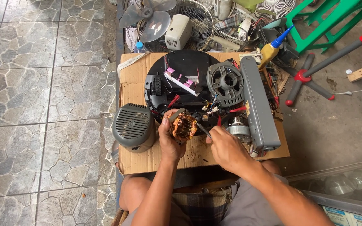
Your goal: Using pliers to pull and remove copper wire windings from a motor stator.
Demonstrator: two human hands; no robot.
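The copper-wound motor stator with its square laminated steel core [184, 127] is gripped in the left hand [170, 140], fingers closed round its left side, and is held just above the near half of the flat brown cardboard sheet [147, 161]. A thin dark metal probe [203, 130] is pinched in the closed right hand [226, 147], and its tip is set against the stator's right edge (the exact contact point cannot be made out).

Directly behind the stator, the round black plastic base [181, 67] is laid flat, with a white-and-pink flat pack [183, 80] on top. To the right, a dark grey circular motor bracket [227, 81] and a long grey rectangular housing [257, 104] are placed; the housing reaches the cardboard's right edge. To the left, a grey vented motor cover [133, 127] overhangs the cardboard's left edge. Open cardboard is left only along the near edge, below both hands. Beyond the left edge, patterned stone floor tiles [30, 83] are seen.
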